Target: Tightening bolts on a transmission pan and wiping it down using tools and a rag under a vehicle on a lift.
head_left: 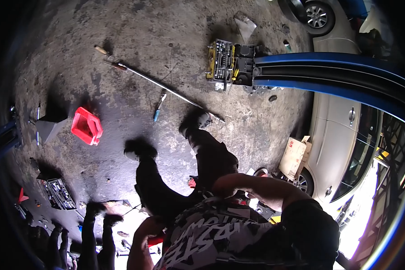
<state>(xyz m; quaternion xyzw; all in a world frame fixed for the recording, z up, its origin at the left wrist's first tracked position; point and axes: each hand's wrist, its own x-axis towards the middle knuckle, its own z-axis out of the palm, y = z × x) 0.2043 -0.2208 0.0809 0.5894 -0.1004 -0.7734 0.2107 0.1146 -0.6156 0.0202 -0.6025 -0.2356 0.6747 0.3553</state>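
My right arm is bent, with my right hand against my dark trousers at the hip; its fingers are hidden. My left hand lies at my other hip, and its fingers do not show either. Something red sits beside my left forearm, and a small red piece shows between my thighs; I cannot make out what either is. On the floor ahead of my feet lies a long metal bar. Next to it rests a blue-handled tool.
An open toolbox stands by a blue lift post. A silver car and a cardboard box are at right. At left are a cut red container and a socket set. Other people's legs show at lower left.
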